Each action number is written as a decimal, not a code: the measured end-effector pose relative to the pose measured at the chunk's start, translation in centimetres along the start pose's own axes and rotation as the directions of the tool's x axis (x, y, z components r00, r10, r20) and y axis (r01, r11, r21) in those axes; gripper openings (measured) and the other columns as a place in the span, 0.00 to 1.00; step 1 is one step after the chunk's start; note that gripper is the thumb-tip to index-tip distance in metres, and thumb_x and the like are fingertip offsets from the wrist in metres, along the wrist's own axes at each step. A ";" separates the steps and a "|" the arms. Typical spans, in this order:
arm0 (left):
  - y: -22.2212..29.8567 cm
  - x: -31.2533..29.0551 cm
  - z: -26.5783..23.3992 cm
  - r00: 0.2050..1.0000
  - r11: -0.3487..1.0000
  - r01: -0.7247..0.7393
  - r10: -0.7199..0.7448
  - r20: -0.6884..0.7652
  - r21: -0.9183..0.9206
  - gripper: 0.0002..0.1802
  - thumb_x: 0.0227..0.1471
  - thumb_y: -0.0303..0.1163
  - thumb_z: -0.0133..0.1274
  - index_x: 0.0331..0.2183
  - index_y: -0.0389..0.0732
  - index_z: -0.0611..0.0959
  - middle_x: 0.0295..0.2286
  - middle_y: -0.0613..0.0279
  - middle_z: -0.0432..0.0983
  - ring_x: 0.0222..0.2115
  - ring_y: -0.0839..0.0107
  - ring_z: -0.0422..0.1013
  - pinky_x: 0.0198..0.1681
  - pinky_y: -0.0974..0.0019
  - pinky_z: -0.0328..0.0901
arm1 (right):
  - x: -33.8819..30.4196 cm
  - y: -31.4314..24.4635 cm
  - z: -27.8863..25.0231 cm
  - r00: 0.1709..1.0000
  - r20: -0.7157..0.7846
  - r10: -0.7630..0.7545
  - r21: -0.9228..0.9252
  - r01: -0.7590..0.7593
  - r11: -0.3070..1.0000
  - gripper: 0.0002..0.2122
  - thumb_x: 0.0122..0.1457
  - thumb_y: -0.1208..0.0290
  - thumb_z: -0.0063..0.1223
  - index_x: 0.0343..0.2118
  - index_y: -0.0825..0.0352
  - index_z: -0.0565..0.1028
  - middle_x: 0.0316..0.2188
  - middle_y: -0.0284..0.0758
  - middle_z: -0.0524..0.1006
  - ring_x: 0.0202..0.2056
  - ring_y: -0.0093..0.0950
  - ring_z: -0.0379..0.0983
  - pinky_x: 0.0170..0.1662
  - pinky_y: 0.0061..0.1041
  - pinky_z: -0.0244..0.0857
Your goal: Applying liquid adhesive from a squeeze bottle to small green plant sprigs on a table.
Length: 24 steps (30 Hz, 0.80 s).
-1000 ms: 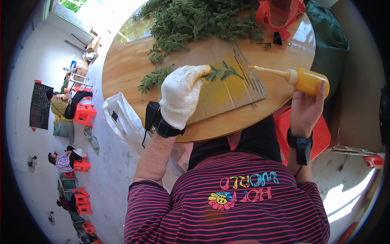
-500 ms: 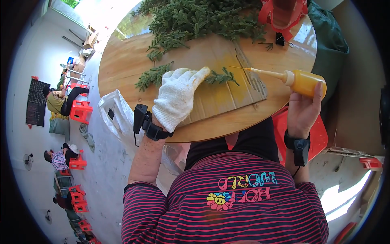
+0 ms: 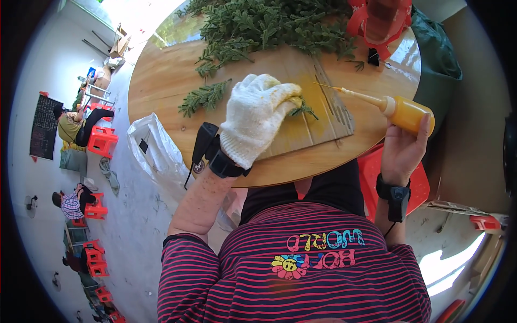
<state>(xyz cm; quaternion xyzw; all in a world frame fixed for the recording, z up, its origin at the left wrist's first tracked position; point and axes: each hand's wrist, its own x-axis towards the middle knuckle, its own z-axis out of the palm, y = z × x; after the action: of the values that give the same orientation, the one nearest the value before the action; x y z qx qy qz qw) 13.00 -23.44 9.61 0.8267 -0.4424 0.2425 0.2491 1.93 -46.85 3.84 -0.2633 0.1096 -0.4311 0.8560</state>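
Note:
My left hand, in a white knitted glove with yellow stains on the fingertips, is closed over a small green fir sprig above the cardboard sheet. Only the sprig's tip shows past the fingers. In my bare right hand is a squeeze bottle of yellow liquid, tilted so its long thin nozzle points left over the cardboard. The nozzle tip is a short way from the sprig, not touching it. Another fir sprig lies on the wood left of the cardboard.
A heap of fir sprigs covers the far side of the round wooden table. A red container and a black binder clip sit at the far right. White plastic bag hangs by the left edge. People sit on red stools further left.
My left hand has moved right and closed over the sprig that lay on the cardboard. The bottle in my right hand has shifted slightly right.

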 end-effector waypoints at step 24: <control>0.0 -2.3 2.1 0.951 0.962 0.274 -0.269 0.155 -0.008 0.19 0.34 0.36 0.62 0.34 0.45 0.80 0.32 0.60 0.73 0.37 0.59 0.67 0.40 0.60 0.63 | -1.3 0.9 1.5 0.975 0.214 -0.057 -0.170 0.095 0.981 0.13 0.59 0.65 0.48 0.43 0.67 0.68 0.39 0.34 0.73 0.42 0.26 0.70 0.48 0.30 0.63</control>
<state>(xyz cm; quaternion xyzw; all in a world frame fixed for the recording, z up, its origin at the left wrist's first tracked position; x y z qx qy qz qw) 12.25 -23.32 6.55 0.8919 -0.3458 0.1355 0.2579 2.35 -44.87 4.58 -0.3870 0.0476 -0.4220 0.8184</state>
